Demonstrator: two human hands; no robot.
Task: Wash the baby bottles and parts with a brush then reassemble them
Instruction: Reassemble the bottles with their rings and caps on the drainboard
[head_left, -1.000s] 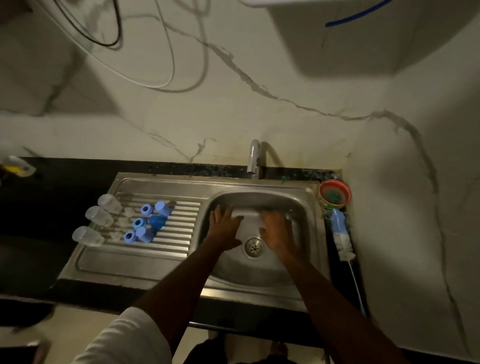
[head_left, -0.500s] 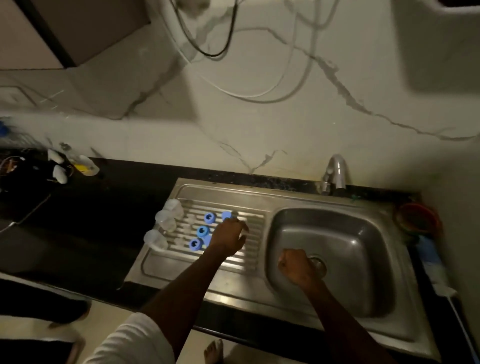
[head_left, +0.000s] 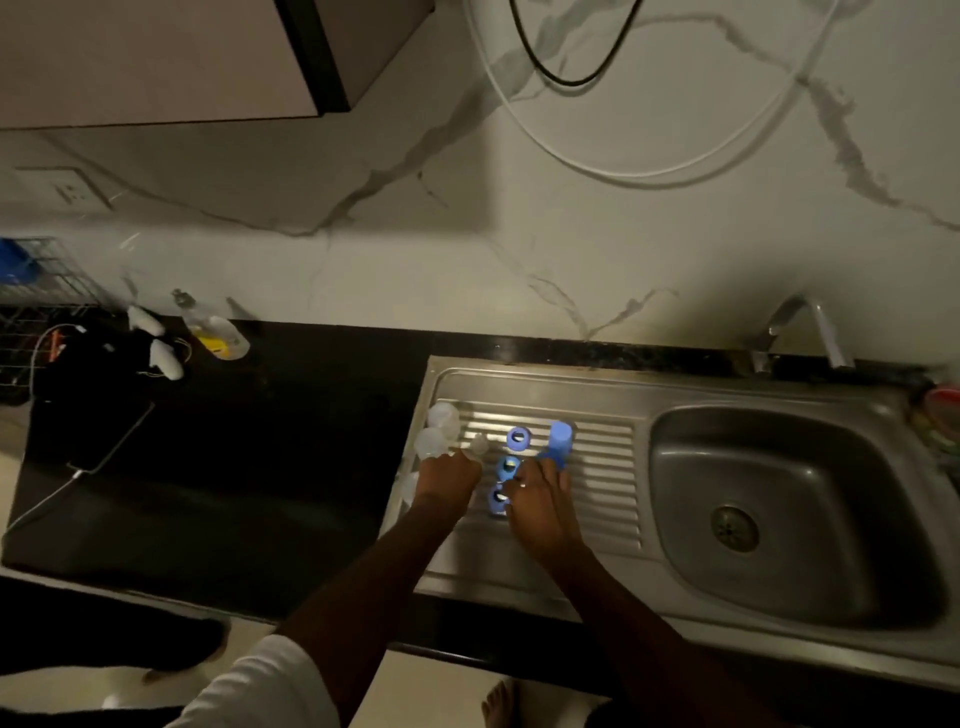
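One second ago both hands were down in the sink bowl (head_left: 779, 519). Now they are over the ribbed drain part. The right hand (head_left: 537, 501) has left the bowl and sits beside the left hand (head_left: 449, 478), its fingers (head_left: 519, 475) touching the blue rings (head_left: 506, 467). The left hand's fingers are by the clear cups (head_left: 436, 431).

Head view, steeply downward (near) over sink (head_left: 675, 395)
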